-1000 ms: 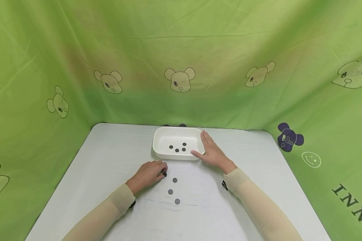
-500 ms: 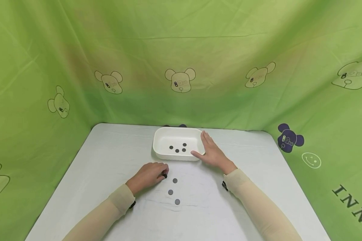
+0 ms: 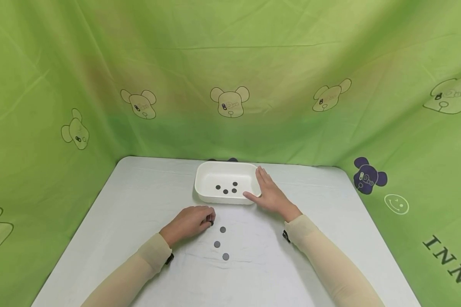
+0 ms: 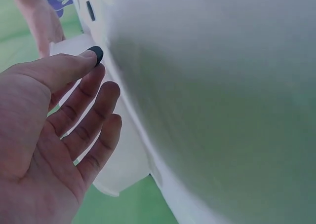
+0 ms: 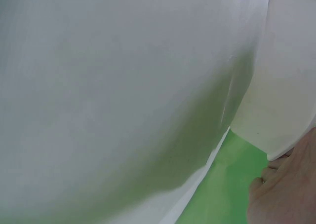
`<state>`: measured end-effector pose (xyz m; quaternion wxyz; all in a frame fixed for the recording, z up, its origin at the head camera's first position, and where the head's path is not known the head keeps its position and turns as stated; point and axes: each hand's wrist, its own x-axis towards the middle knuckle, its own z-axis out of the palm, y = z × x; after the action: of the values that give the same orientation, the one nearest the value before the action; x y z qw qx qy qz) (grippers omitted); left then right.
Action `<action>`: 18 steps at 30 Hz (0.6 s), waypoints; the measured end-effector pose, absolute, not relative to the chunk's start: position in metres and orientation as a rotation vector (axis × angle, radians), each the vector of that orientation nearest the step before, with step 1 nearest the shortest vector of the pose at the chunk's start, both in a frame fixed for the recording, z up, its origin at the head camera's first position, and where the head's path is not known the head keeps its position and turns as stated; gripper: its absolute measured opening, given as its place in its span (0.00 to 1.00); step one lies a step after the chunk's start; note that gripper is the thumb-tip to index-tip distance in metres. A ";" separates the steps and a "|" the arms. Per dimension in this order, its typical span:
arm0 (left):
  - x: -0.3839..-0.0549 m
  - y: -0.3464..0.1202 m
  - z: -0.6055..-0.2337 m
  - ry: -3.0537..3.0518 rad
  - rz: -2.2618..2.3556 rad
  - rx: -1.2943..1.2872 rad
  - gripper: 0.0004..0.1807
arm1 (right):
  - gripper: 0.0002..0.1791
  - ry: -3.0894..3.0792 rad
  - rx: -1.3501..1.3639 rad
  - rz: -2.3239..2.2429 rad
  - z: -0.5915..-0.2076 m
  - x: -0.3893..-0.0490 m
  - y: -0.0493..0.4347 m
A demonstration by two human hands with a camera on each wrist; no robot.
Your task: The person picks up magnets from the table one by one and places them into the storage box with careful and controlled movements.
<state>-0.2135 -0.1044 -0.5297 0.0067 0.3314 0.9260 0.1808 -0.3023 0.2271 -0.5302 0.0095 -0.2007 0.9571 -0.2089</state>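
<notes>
My left hand (image 3: pixel 190 221) is low over the table, pinching a small black disc (image 3: pixel 211 222) between thumb and index finger. In the left wrist view this disc (image 4: pixel 98 55) shows at the thumb tip, while the other fingers are loosely bent. Beyond it stands a shallow white plastic box (image 3: pixel 223 172) with several dark discs (image 3: pixel 225 192) lying flat on its floor. At the box's right end rests my right hand (image 3: pixel 270 195), fingers straight along the end and thumb over the near rim. Three grey discs (image 3: pixel 217 244) lie on the cloth to the right of my left hand.
A pale cloth covers the table (image 3: pixel 138 183), and the box stands near its far edge. Green curtains (image 3: pixel 276 136) with printed bear heads rise behind the table and on both sides.
My left hand has shifted very slightly to the right, and the pinched disc has turned a little in its fingers. The right hand, the box and the other discs stay in place.
</notes>
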 end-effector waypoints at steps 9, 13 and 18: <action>-0.218 -0.102 -0.514 2.878 0.707 0.971 0.07 | 0.64 2.995 -0.623 -0.631 -0.532 -0.304 0.227; -0.223 -0.101 -0.509 2.880 0.742 0.951 0.07 | 0.64 2.996 -0.618 -0.632 -0.531 -0.303 0.226; -0.228 -0.101 -0.503 2.890 0.783 0.944 0.06 | 0.64 2.993 -0.611 -0.645 -0.529 -0.303 0.225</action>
<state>-0.2280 -0.1008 -0.5031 0.0011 0.3007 0.9205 0.2495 -0.3026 0.2249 -0.5290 0.0098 -0.1957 0.9586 -0.2066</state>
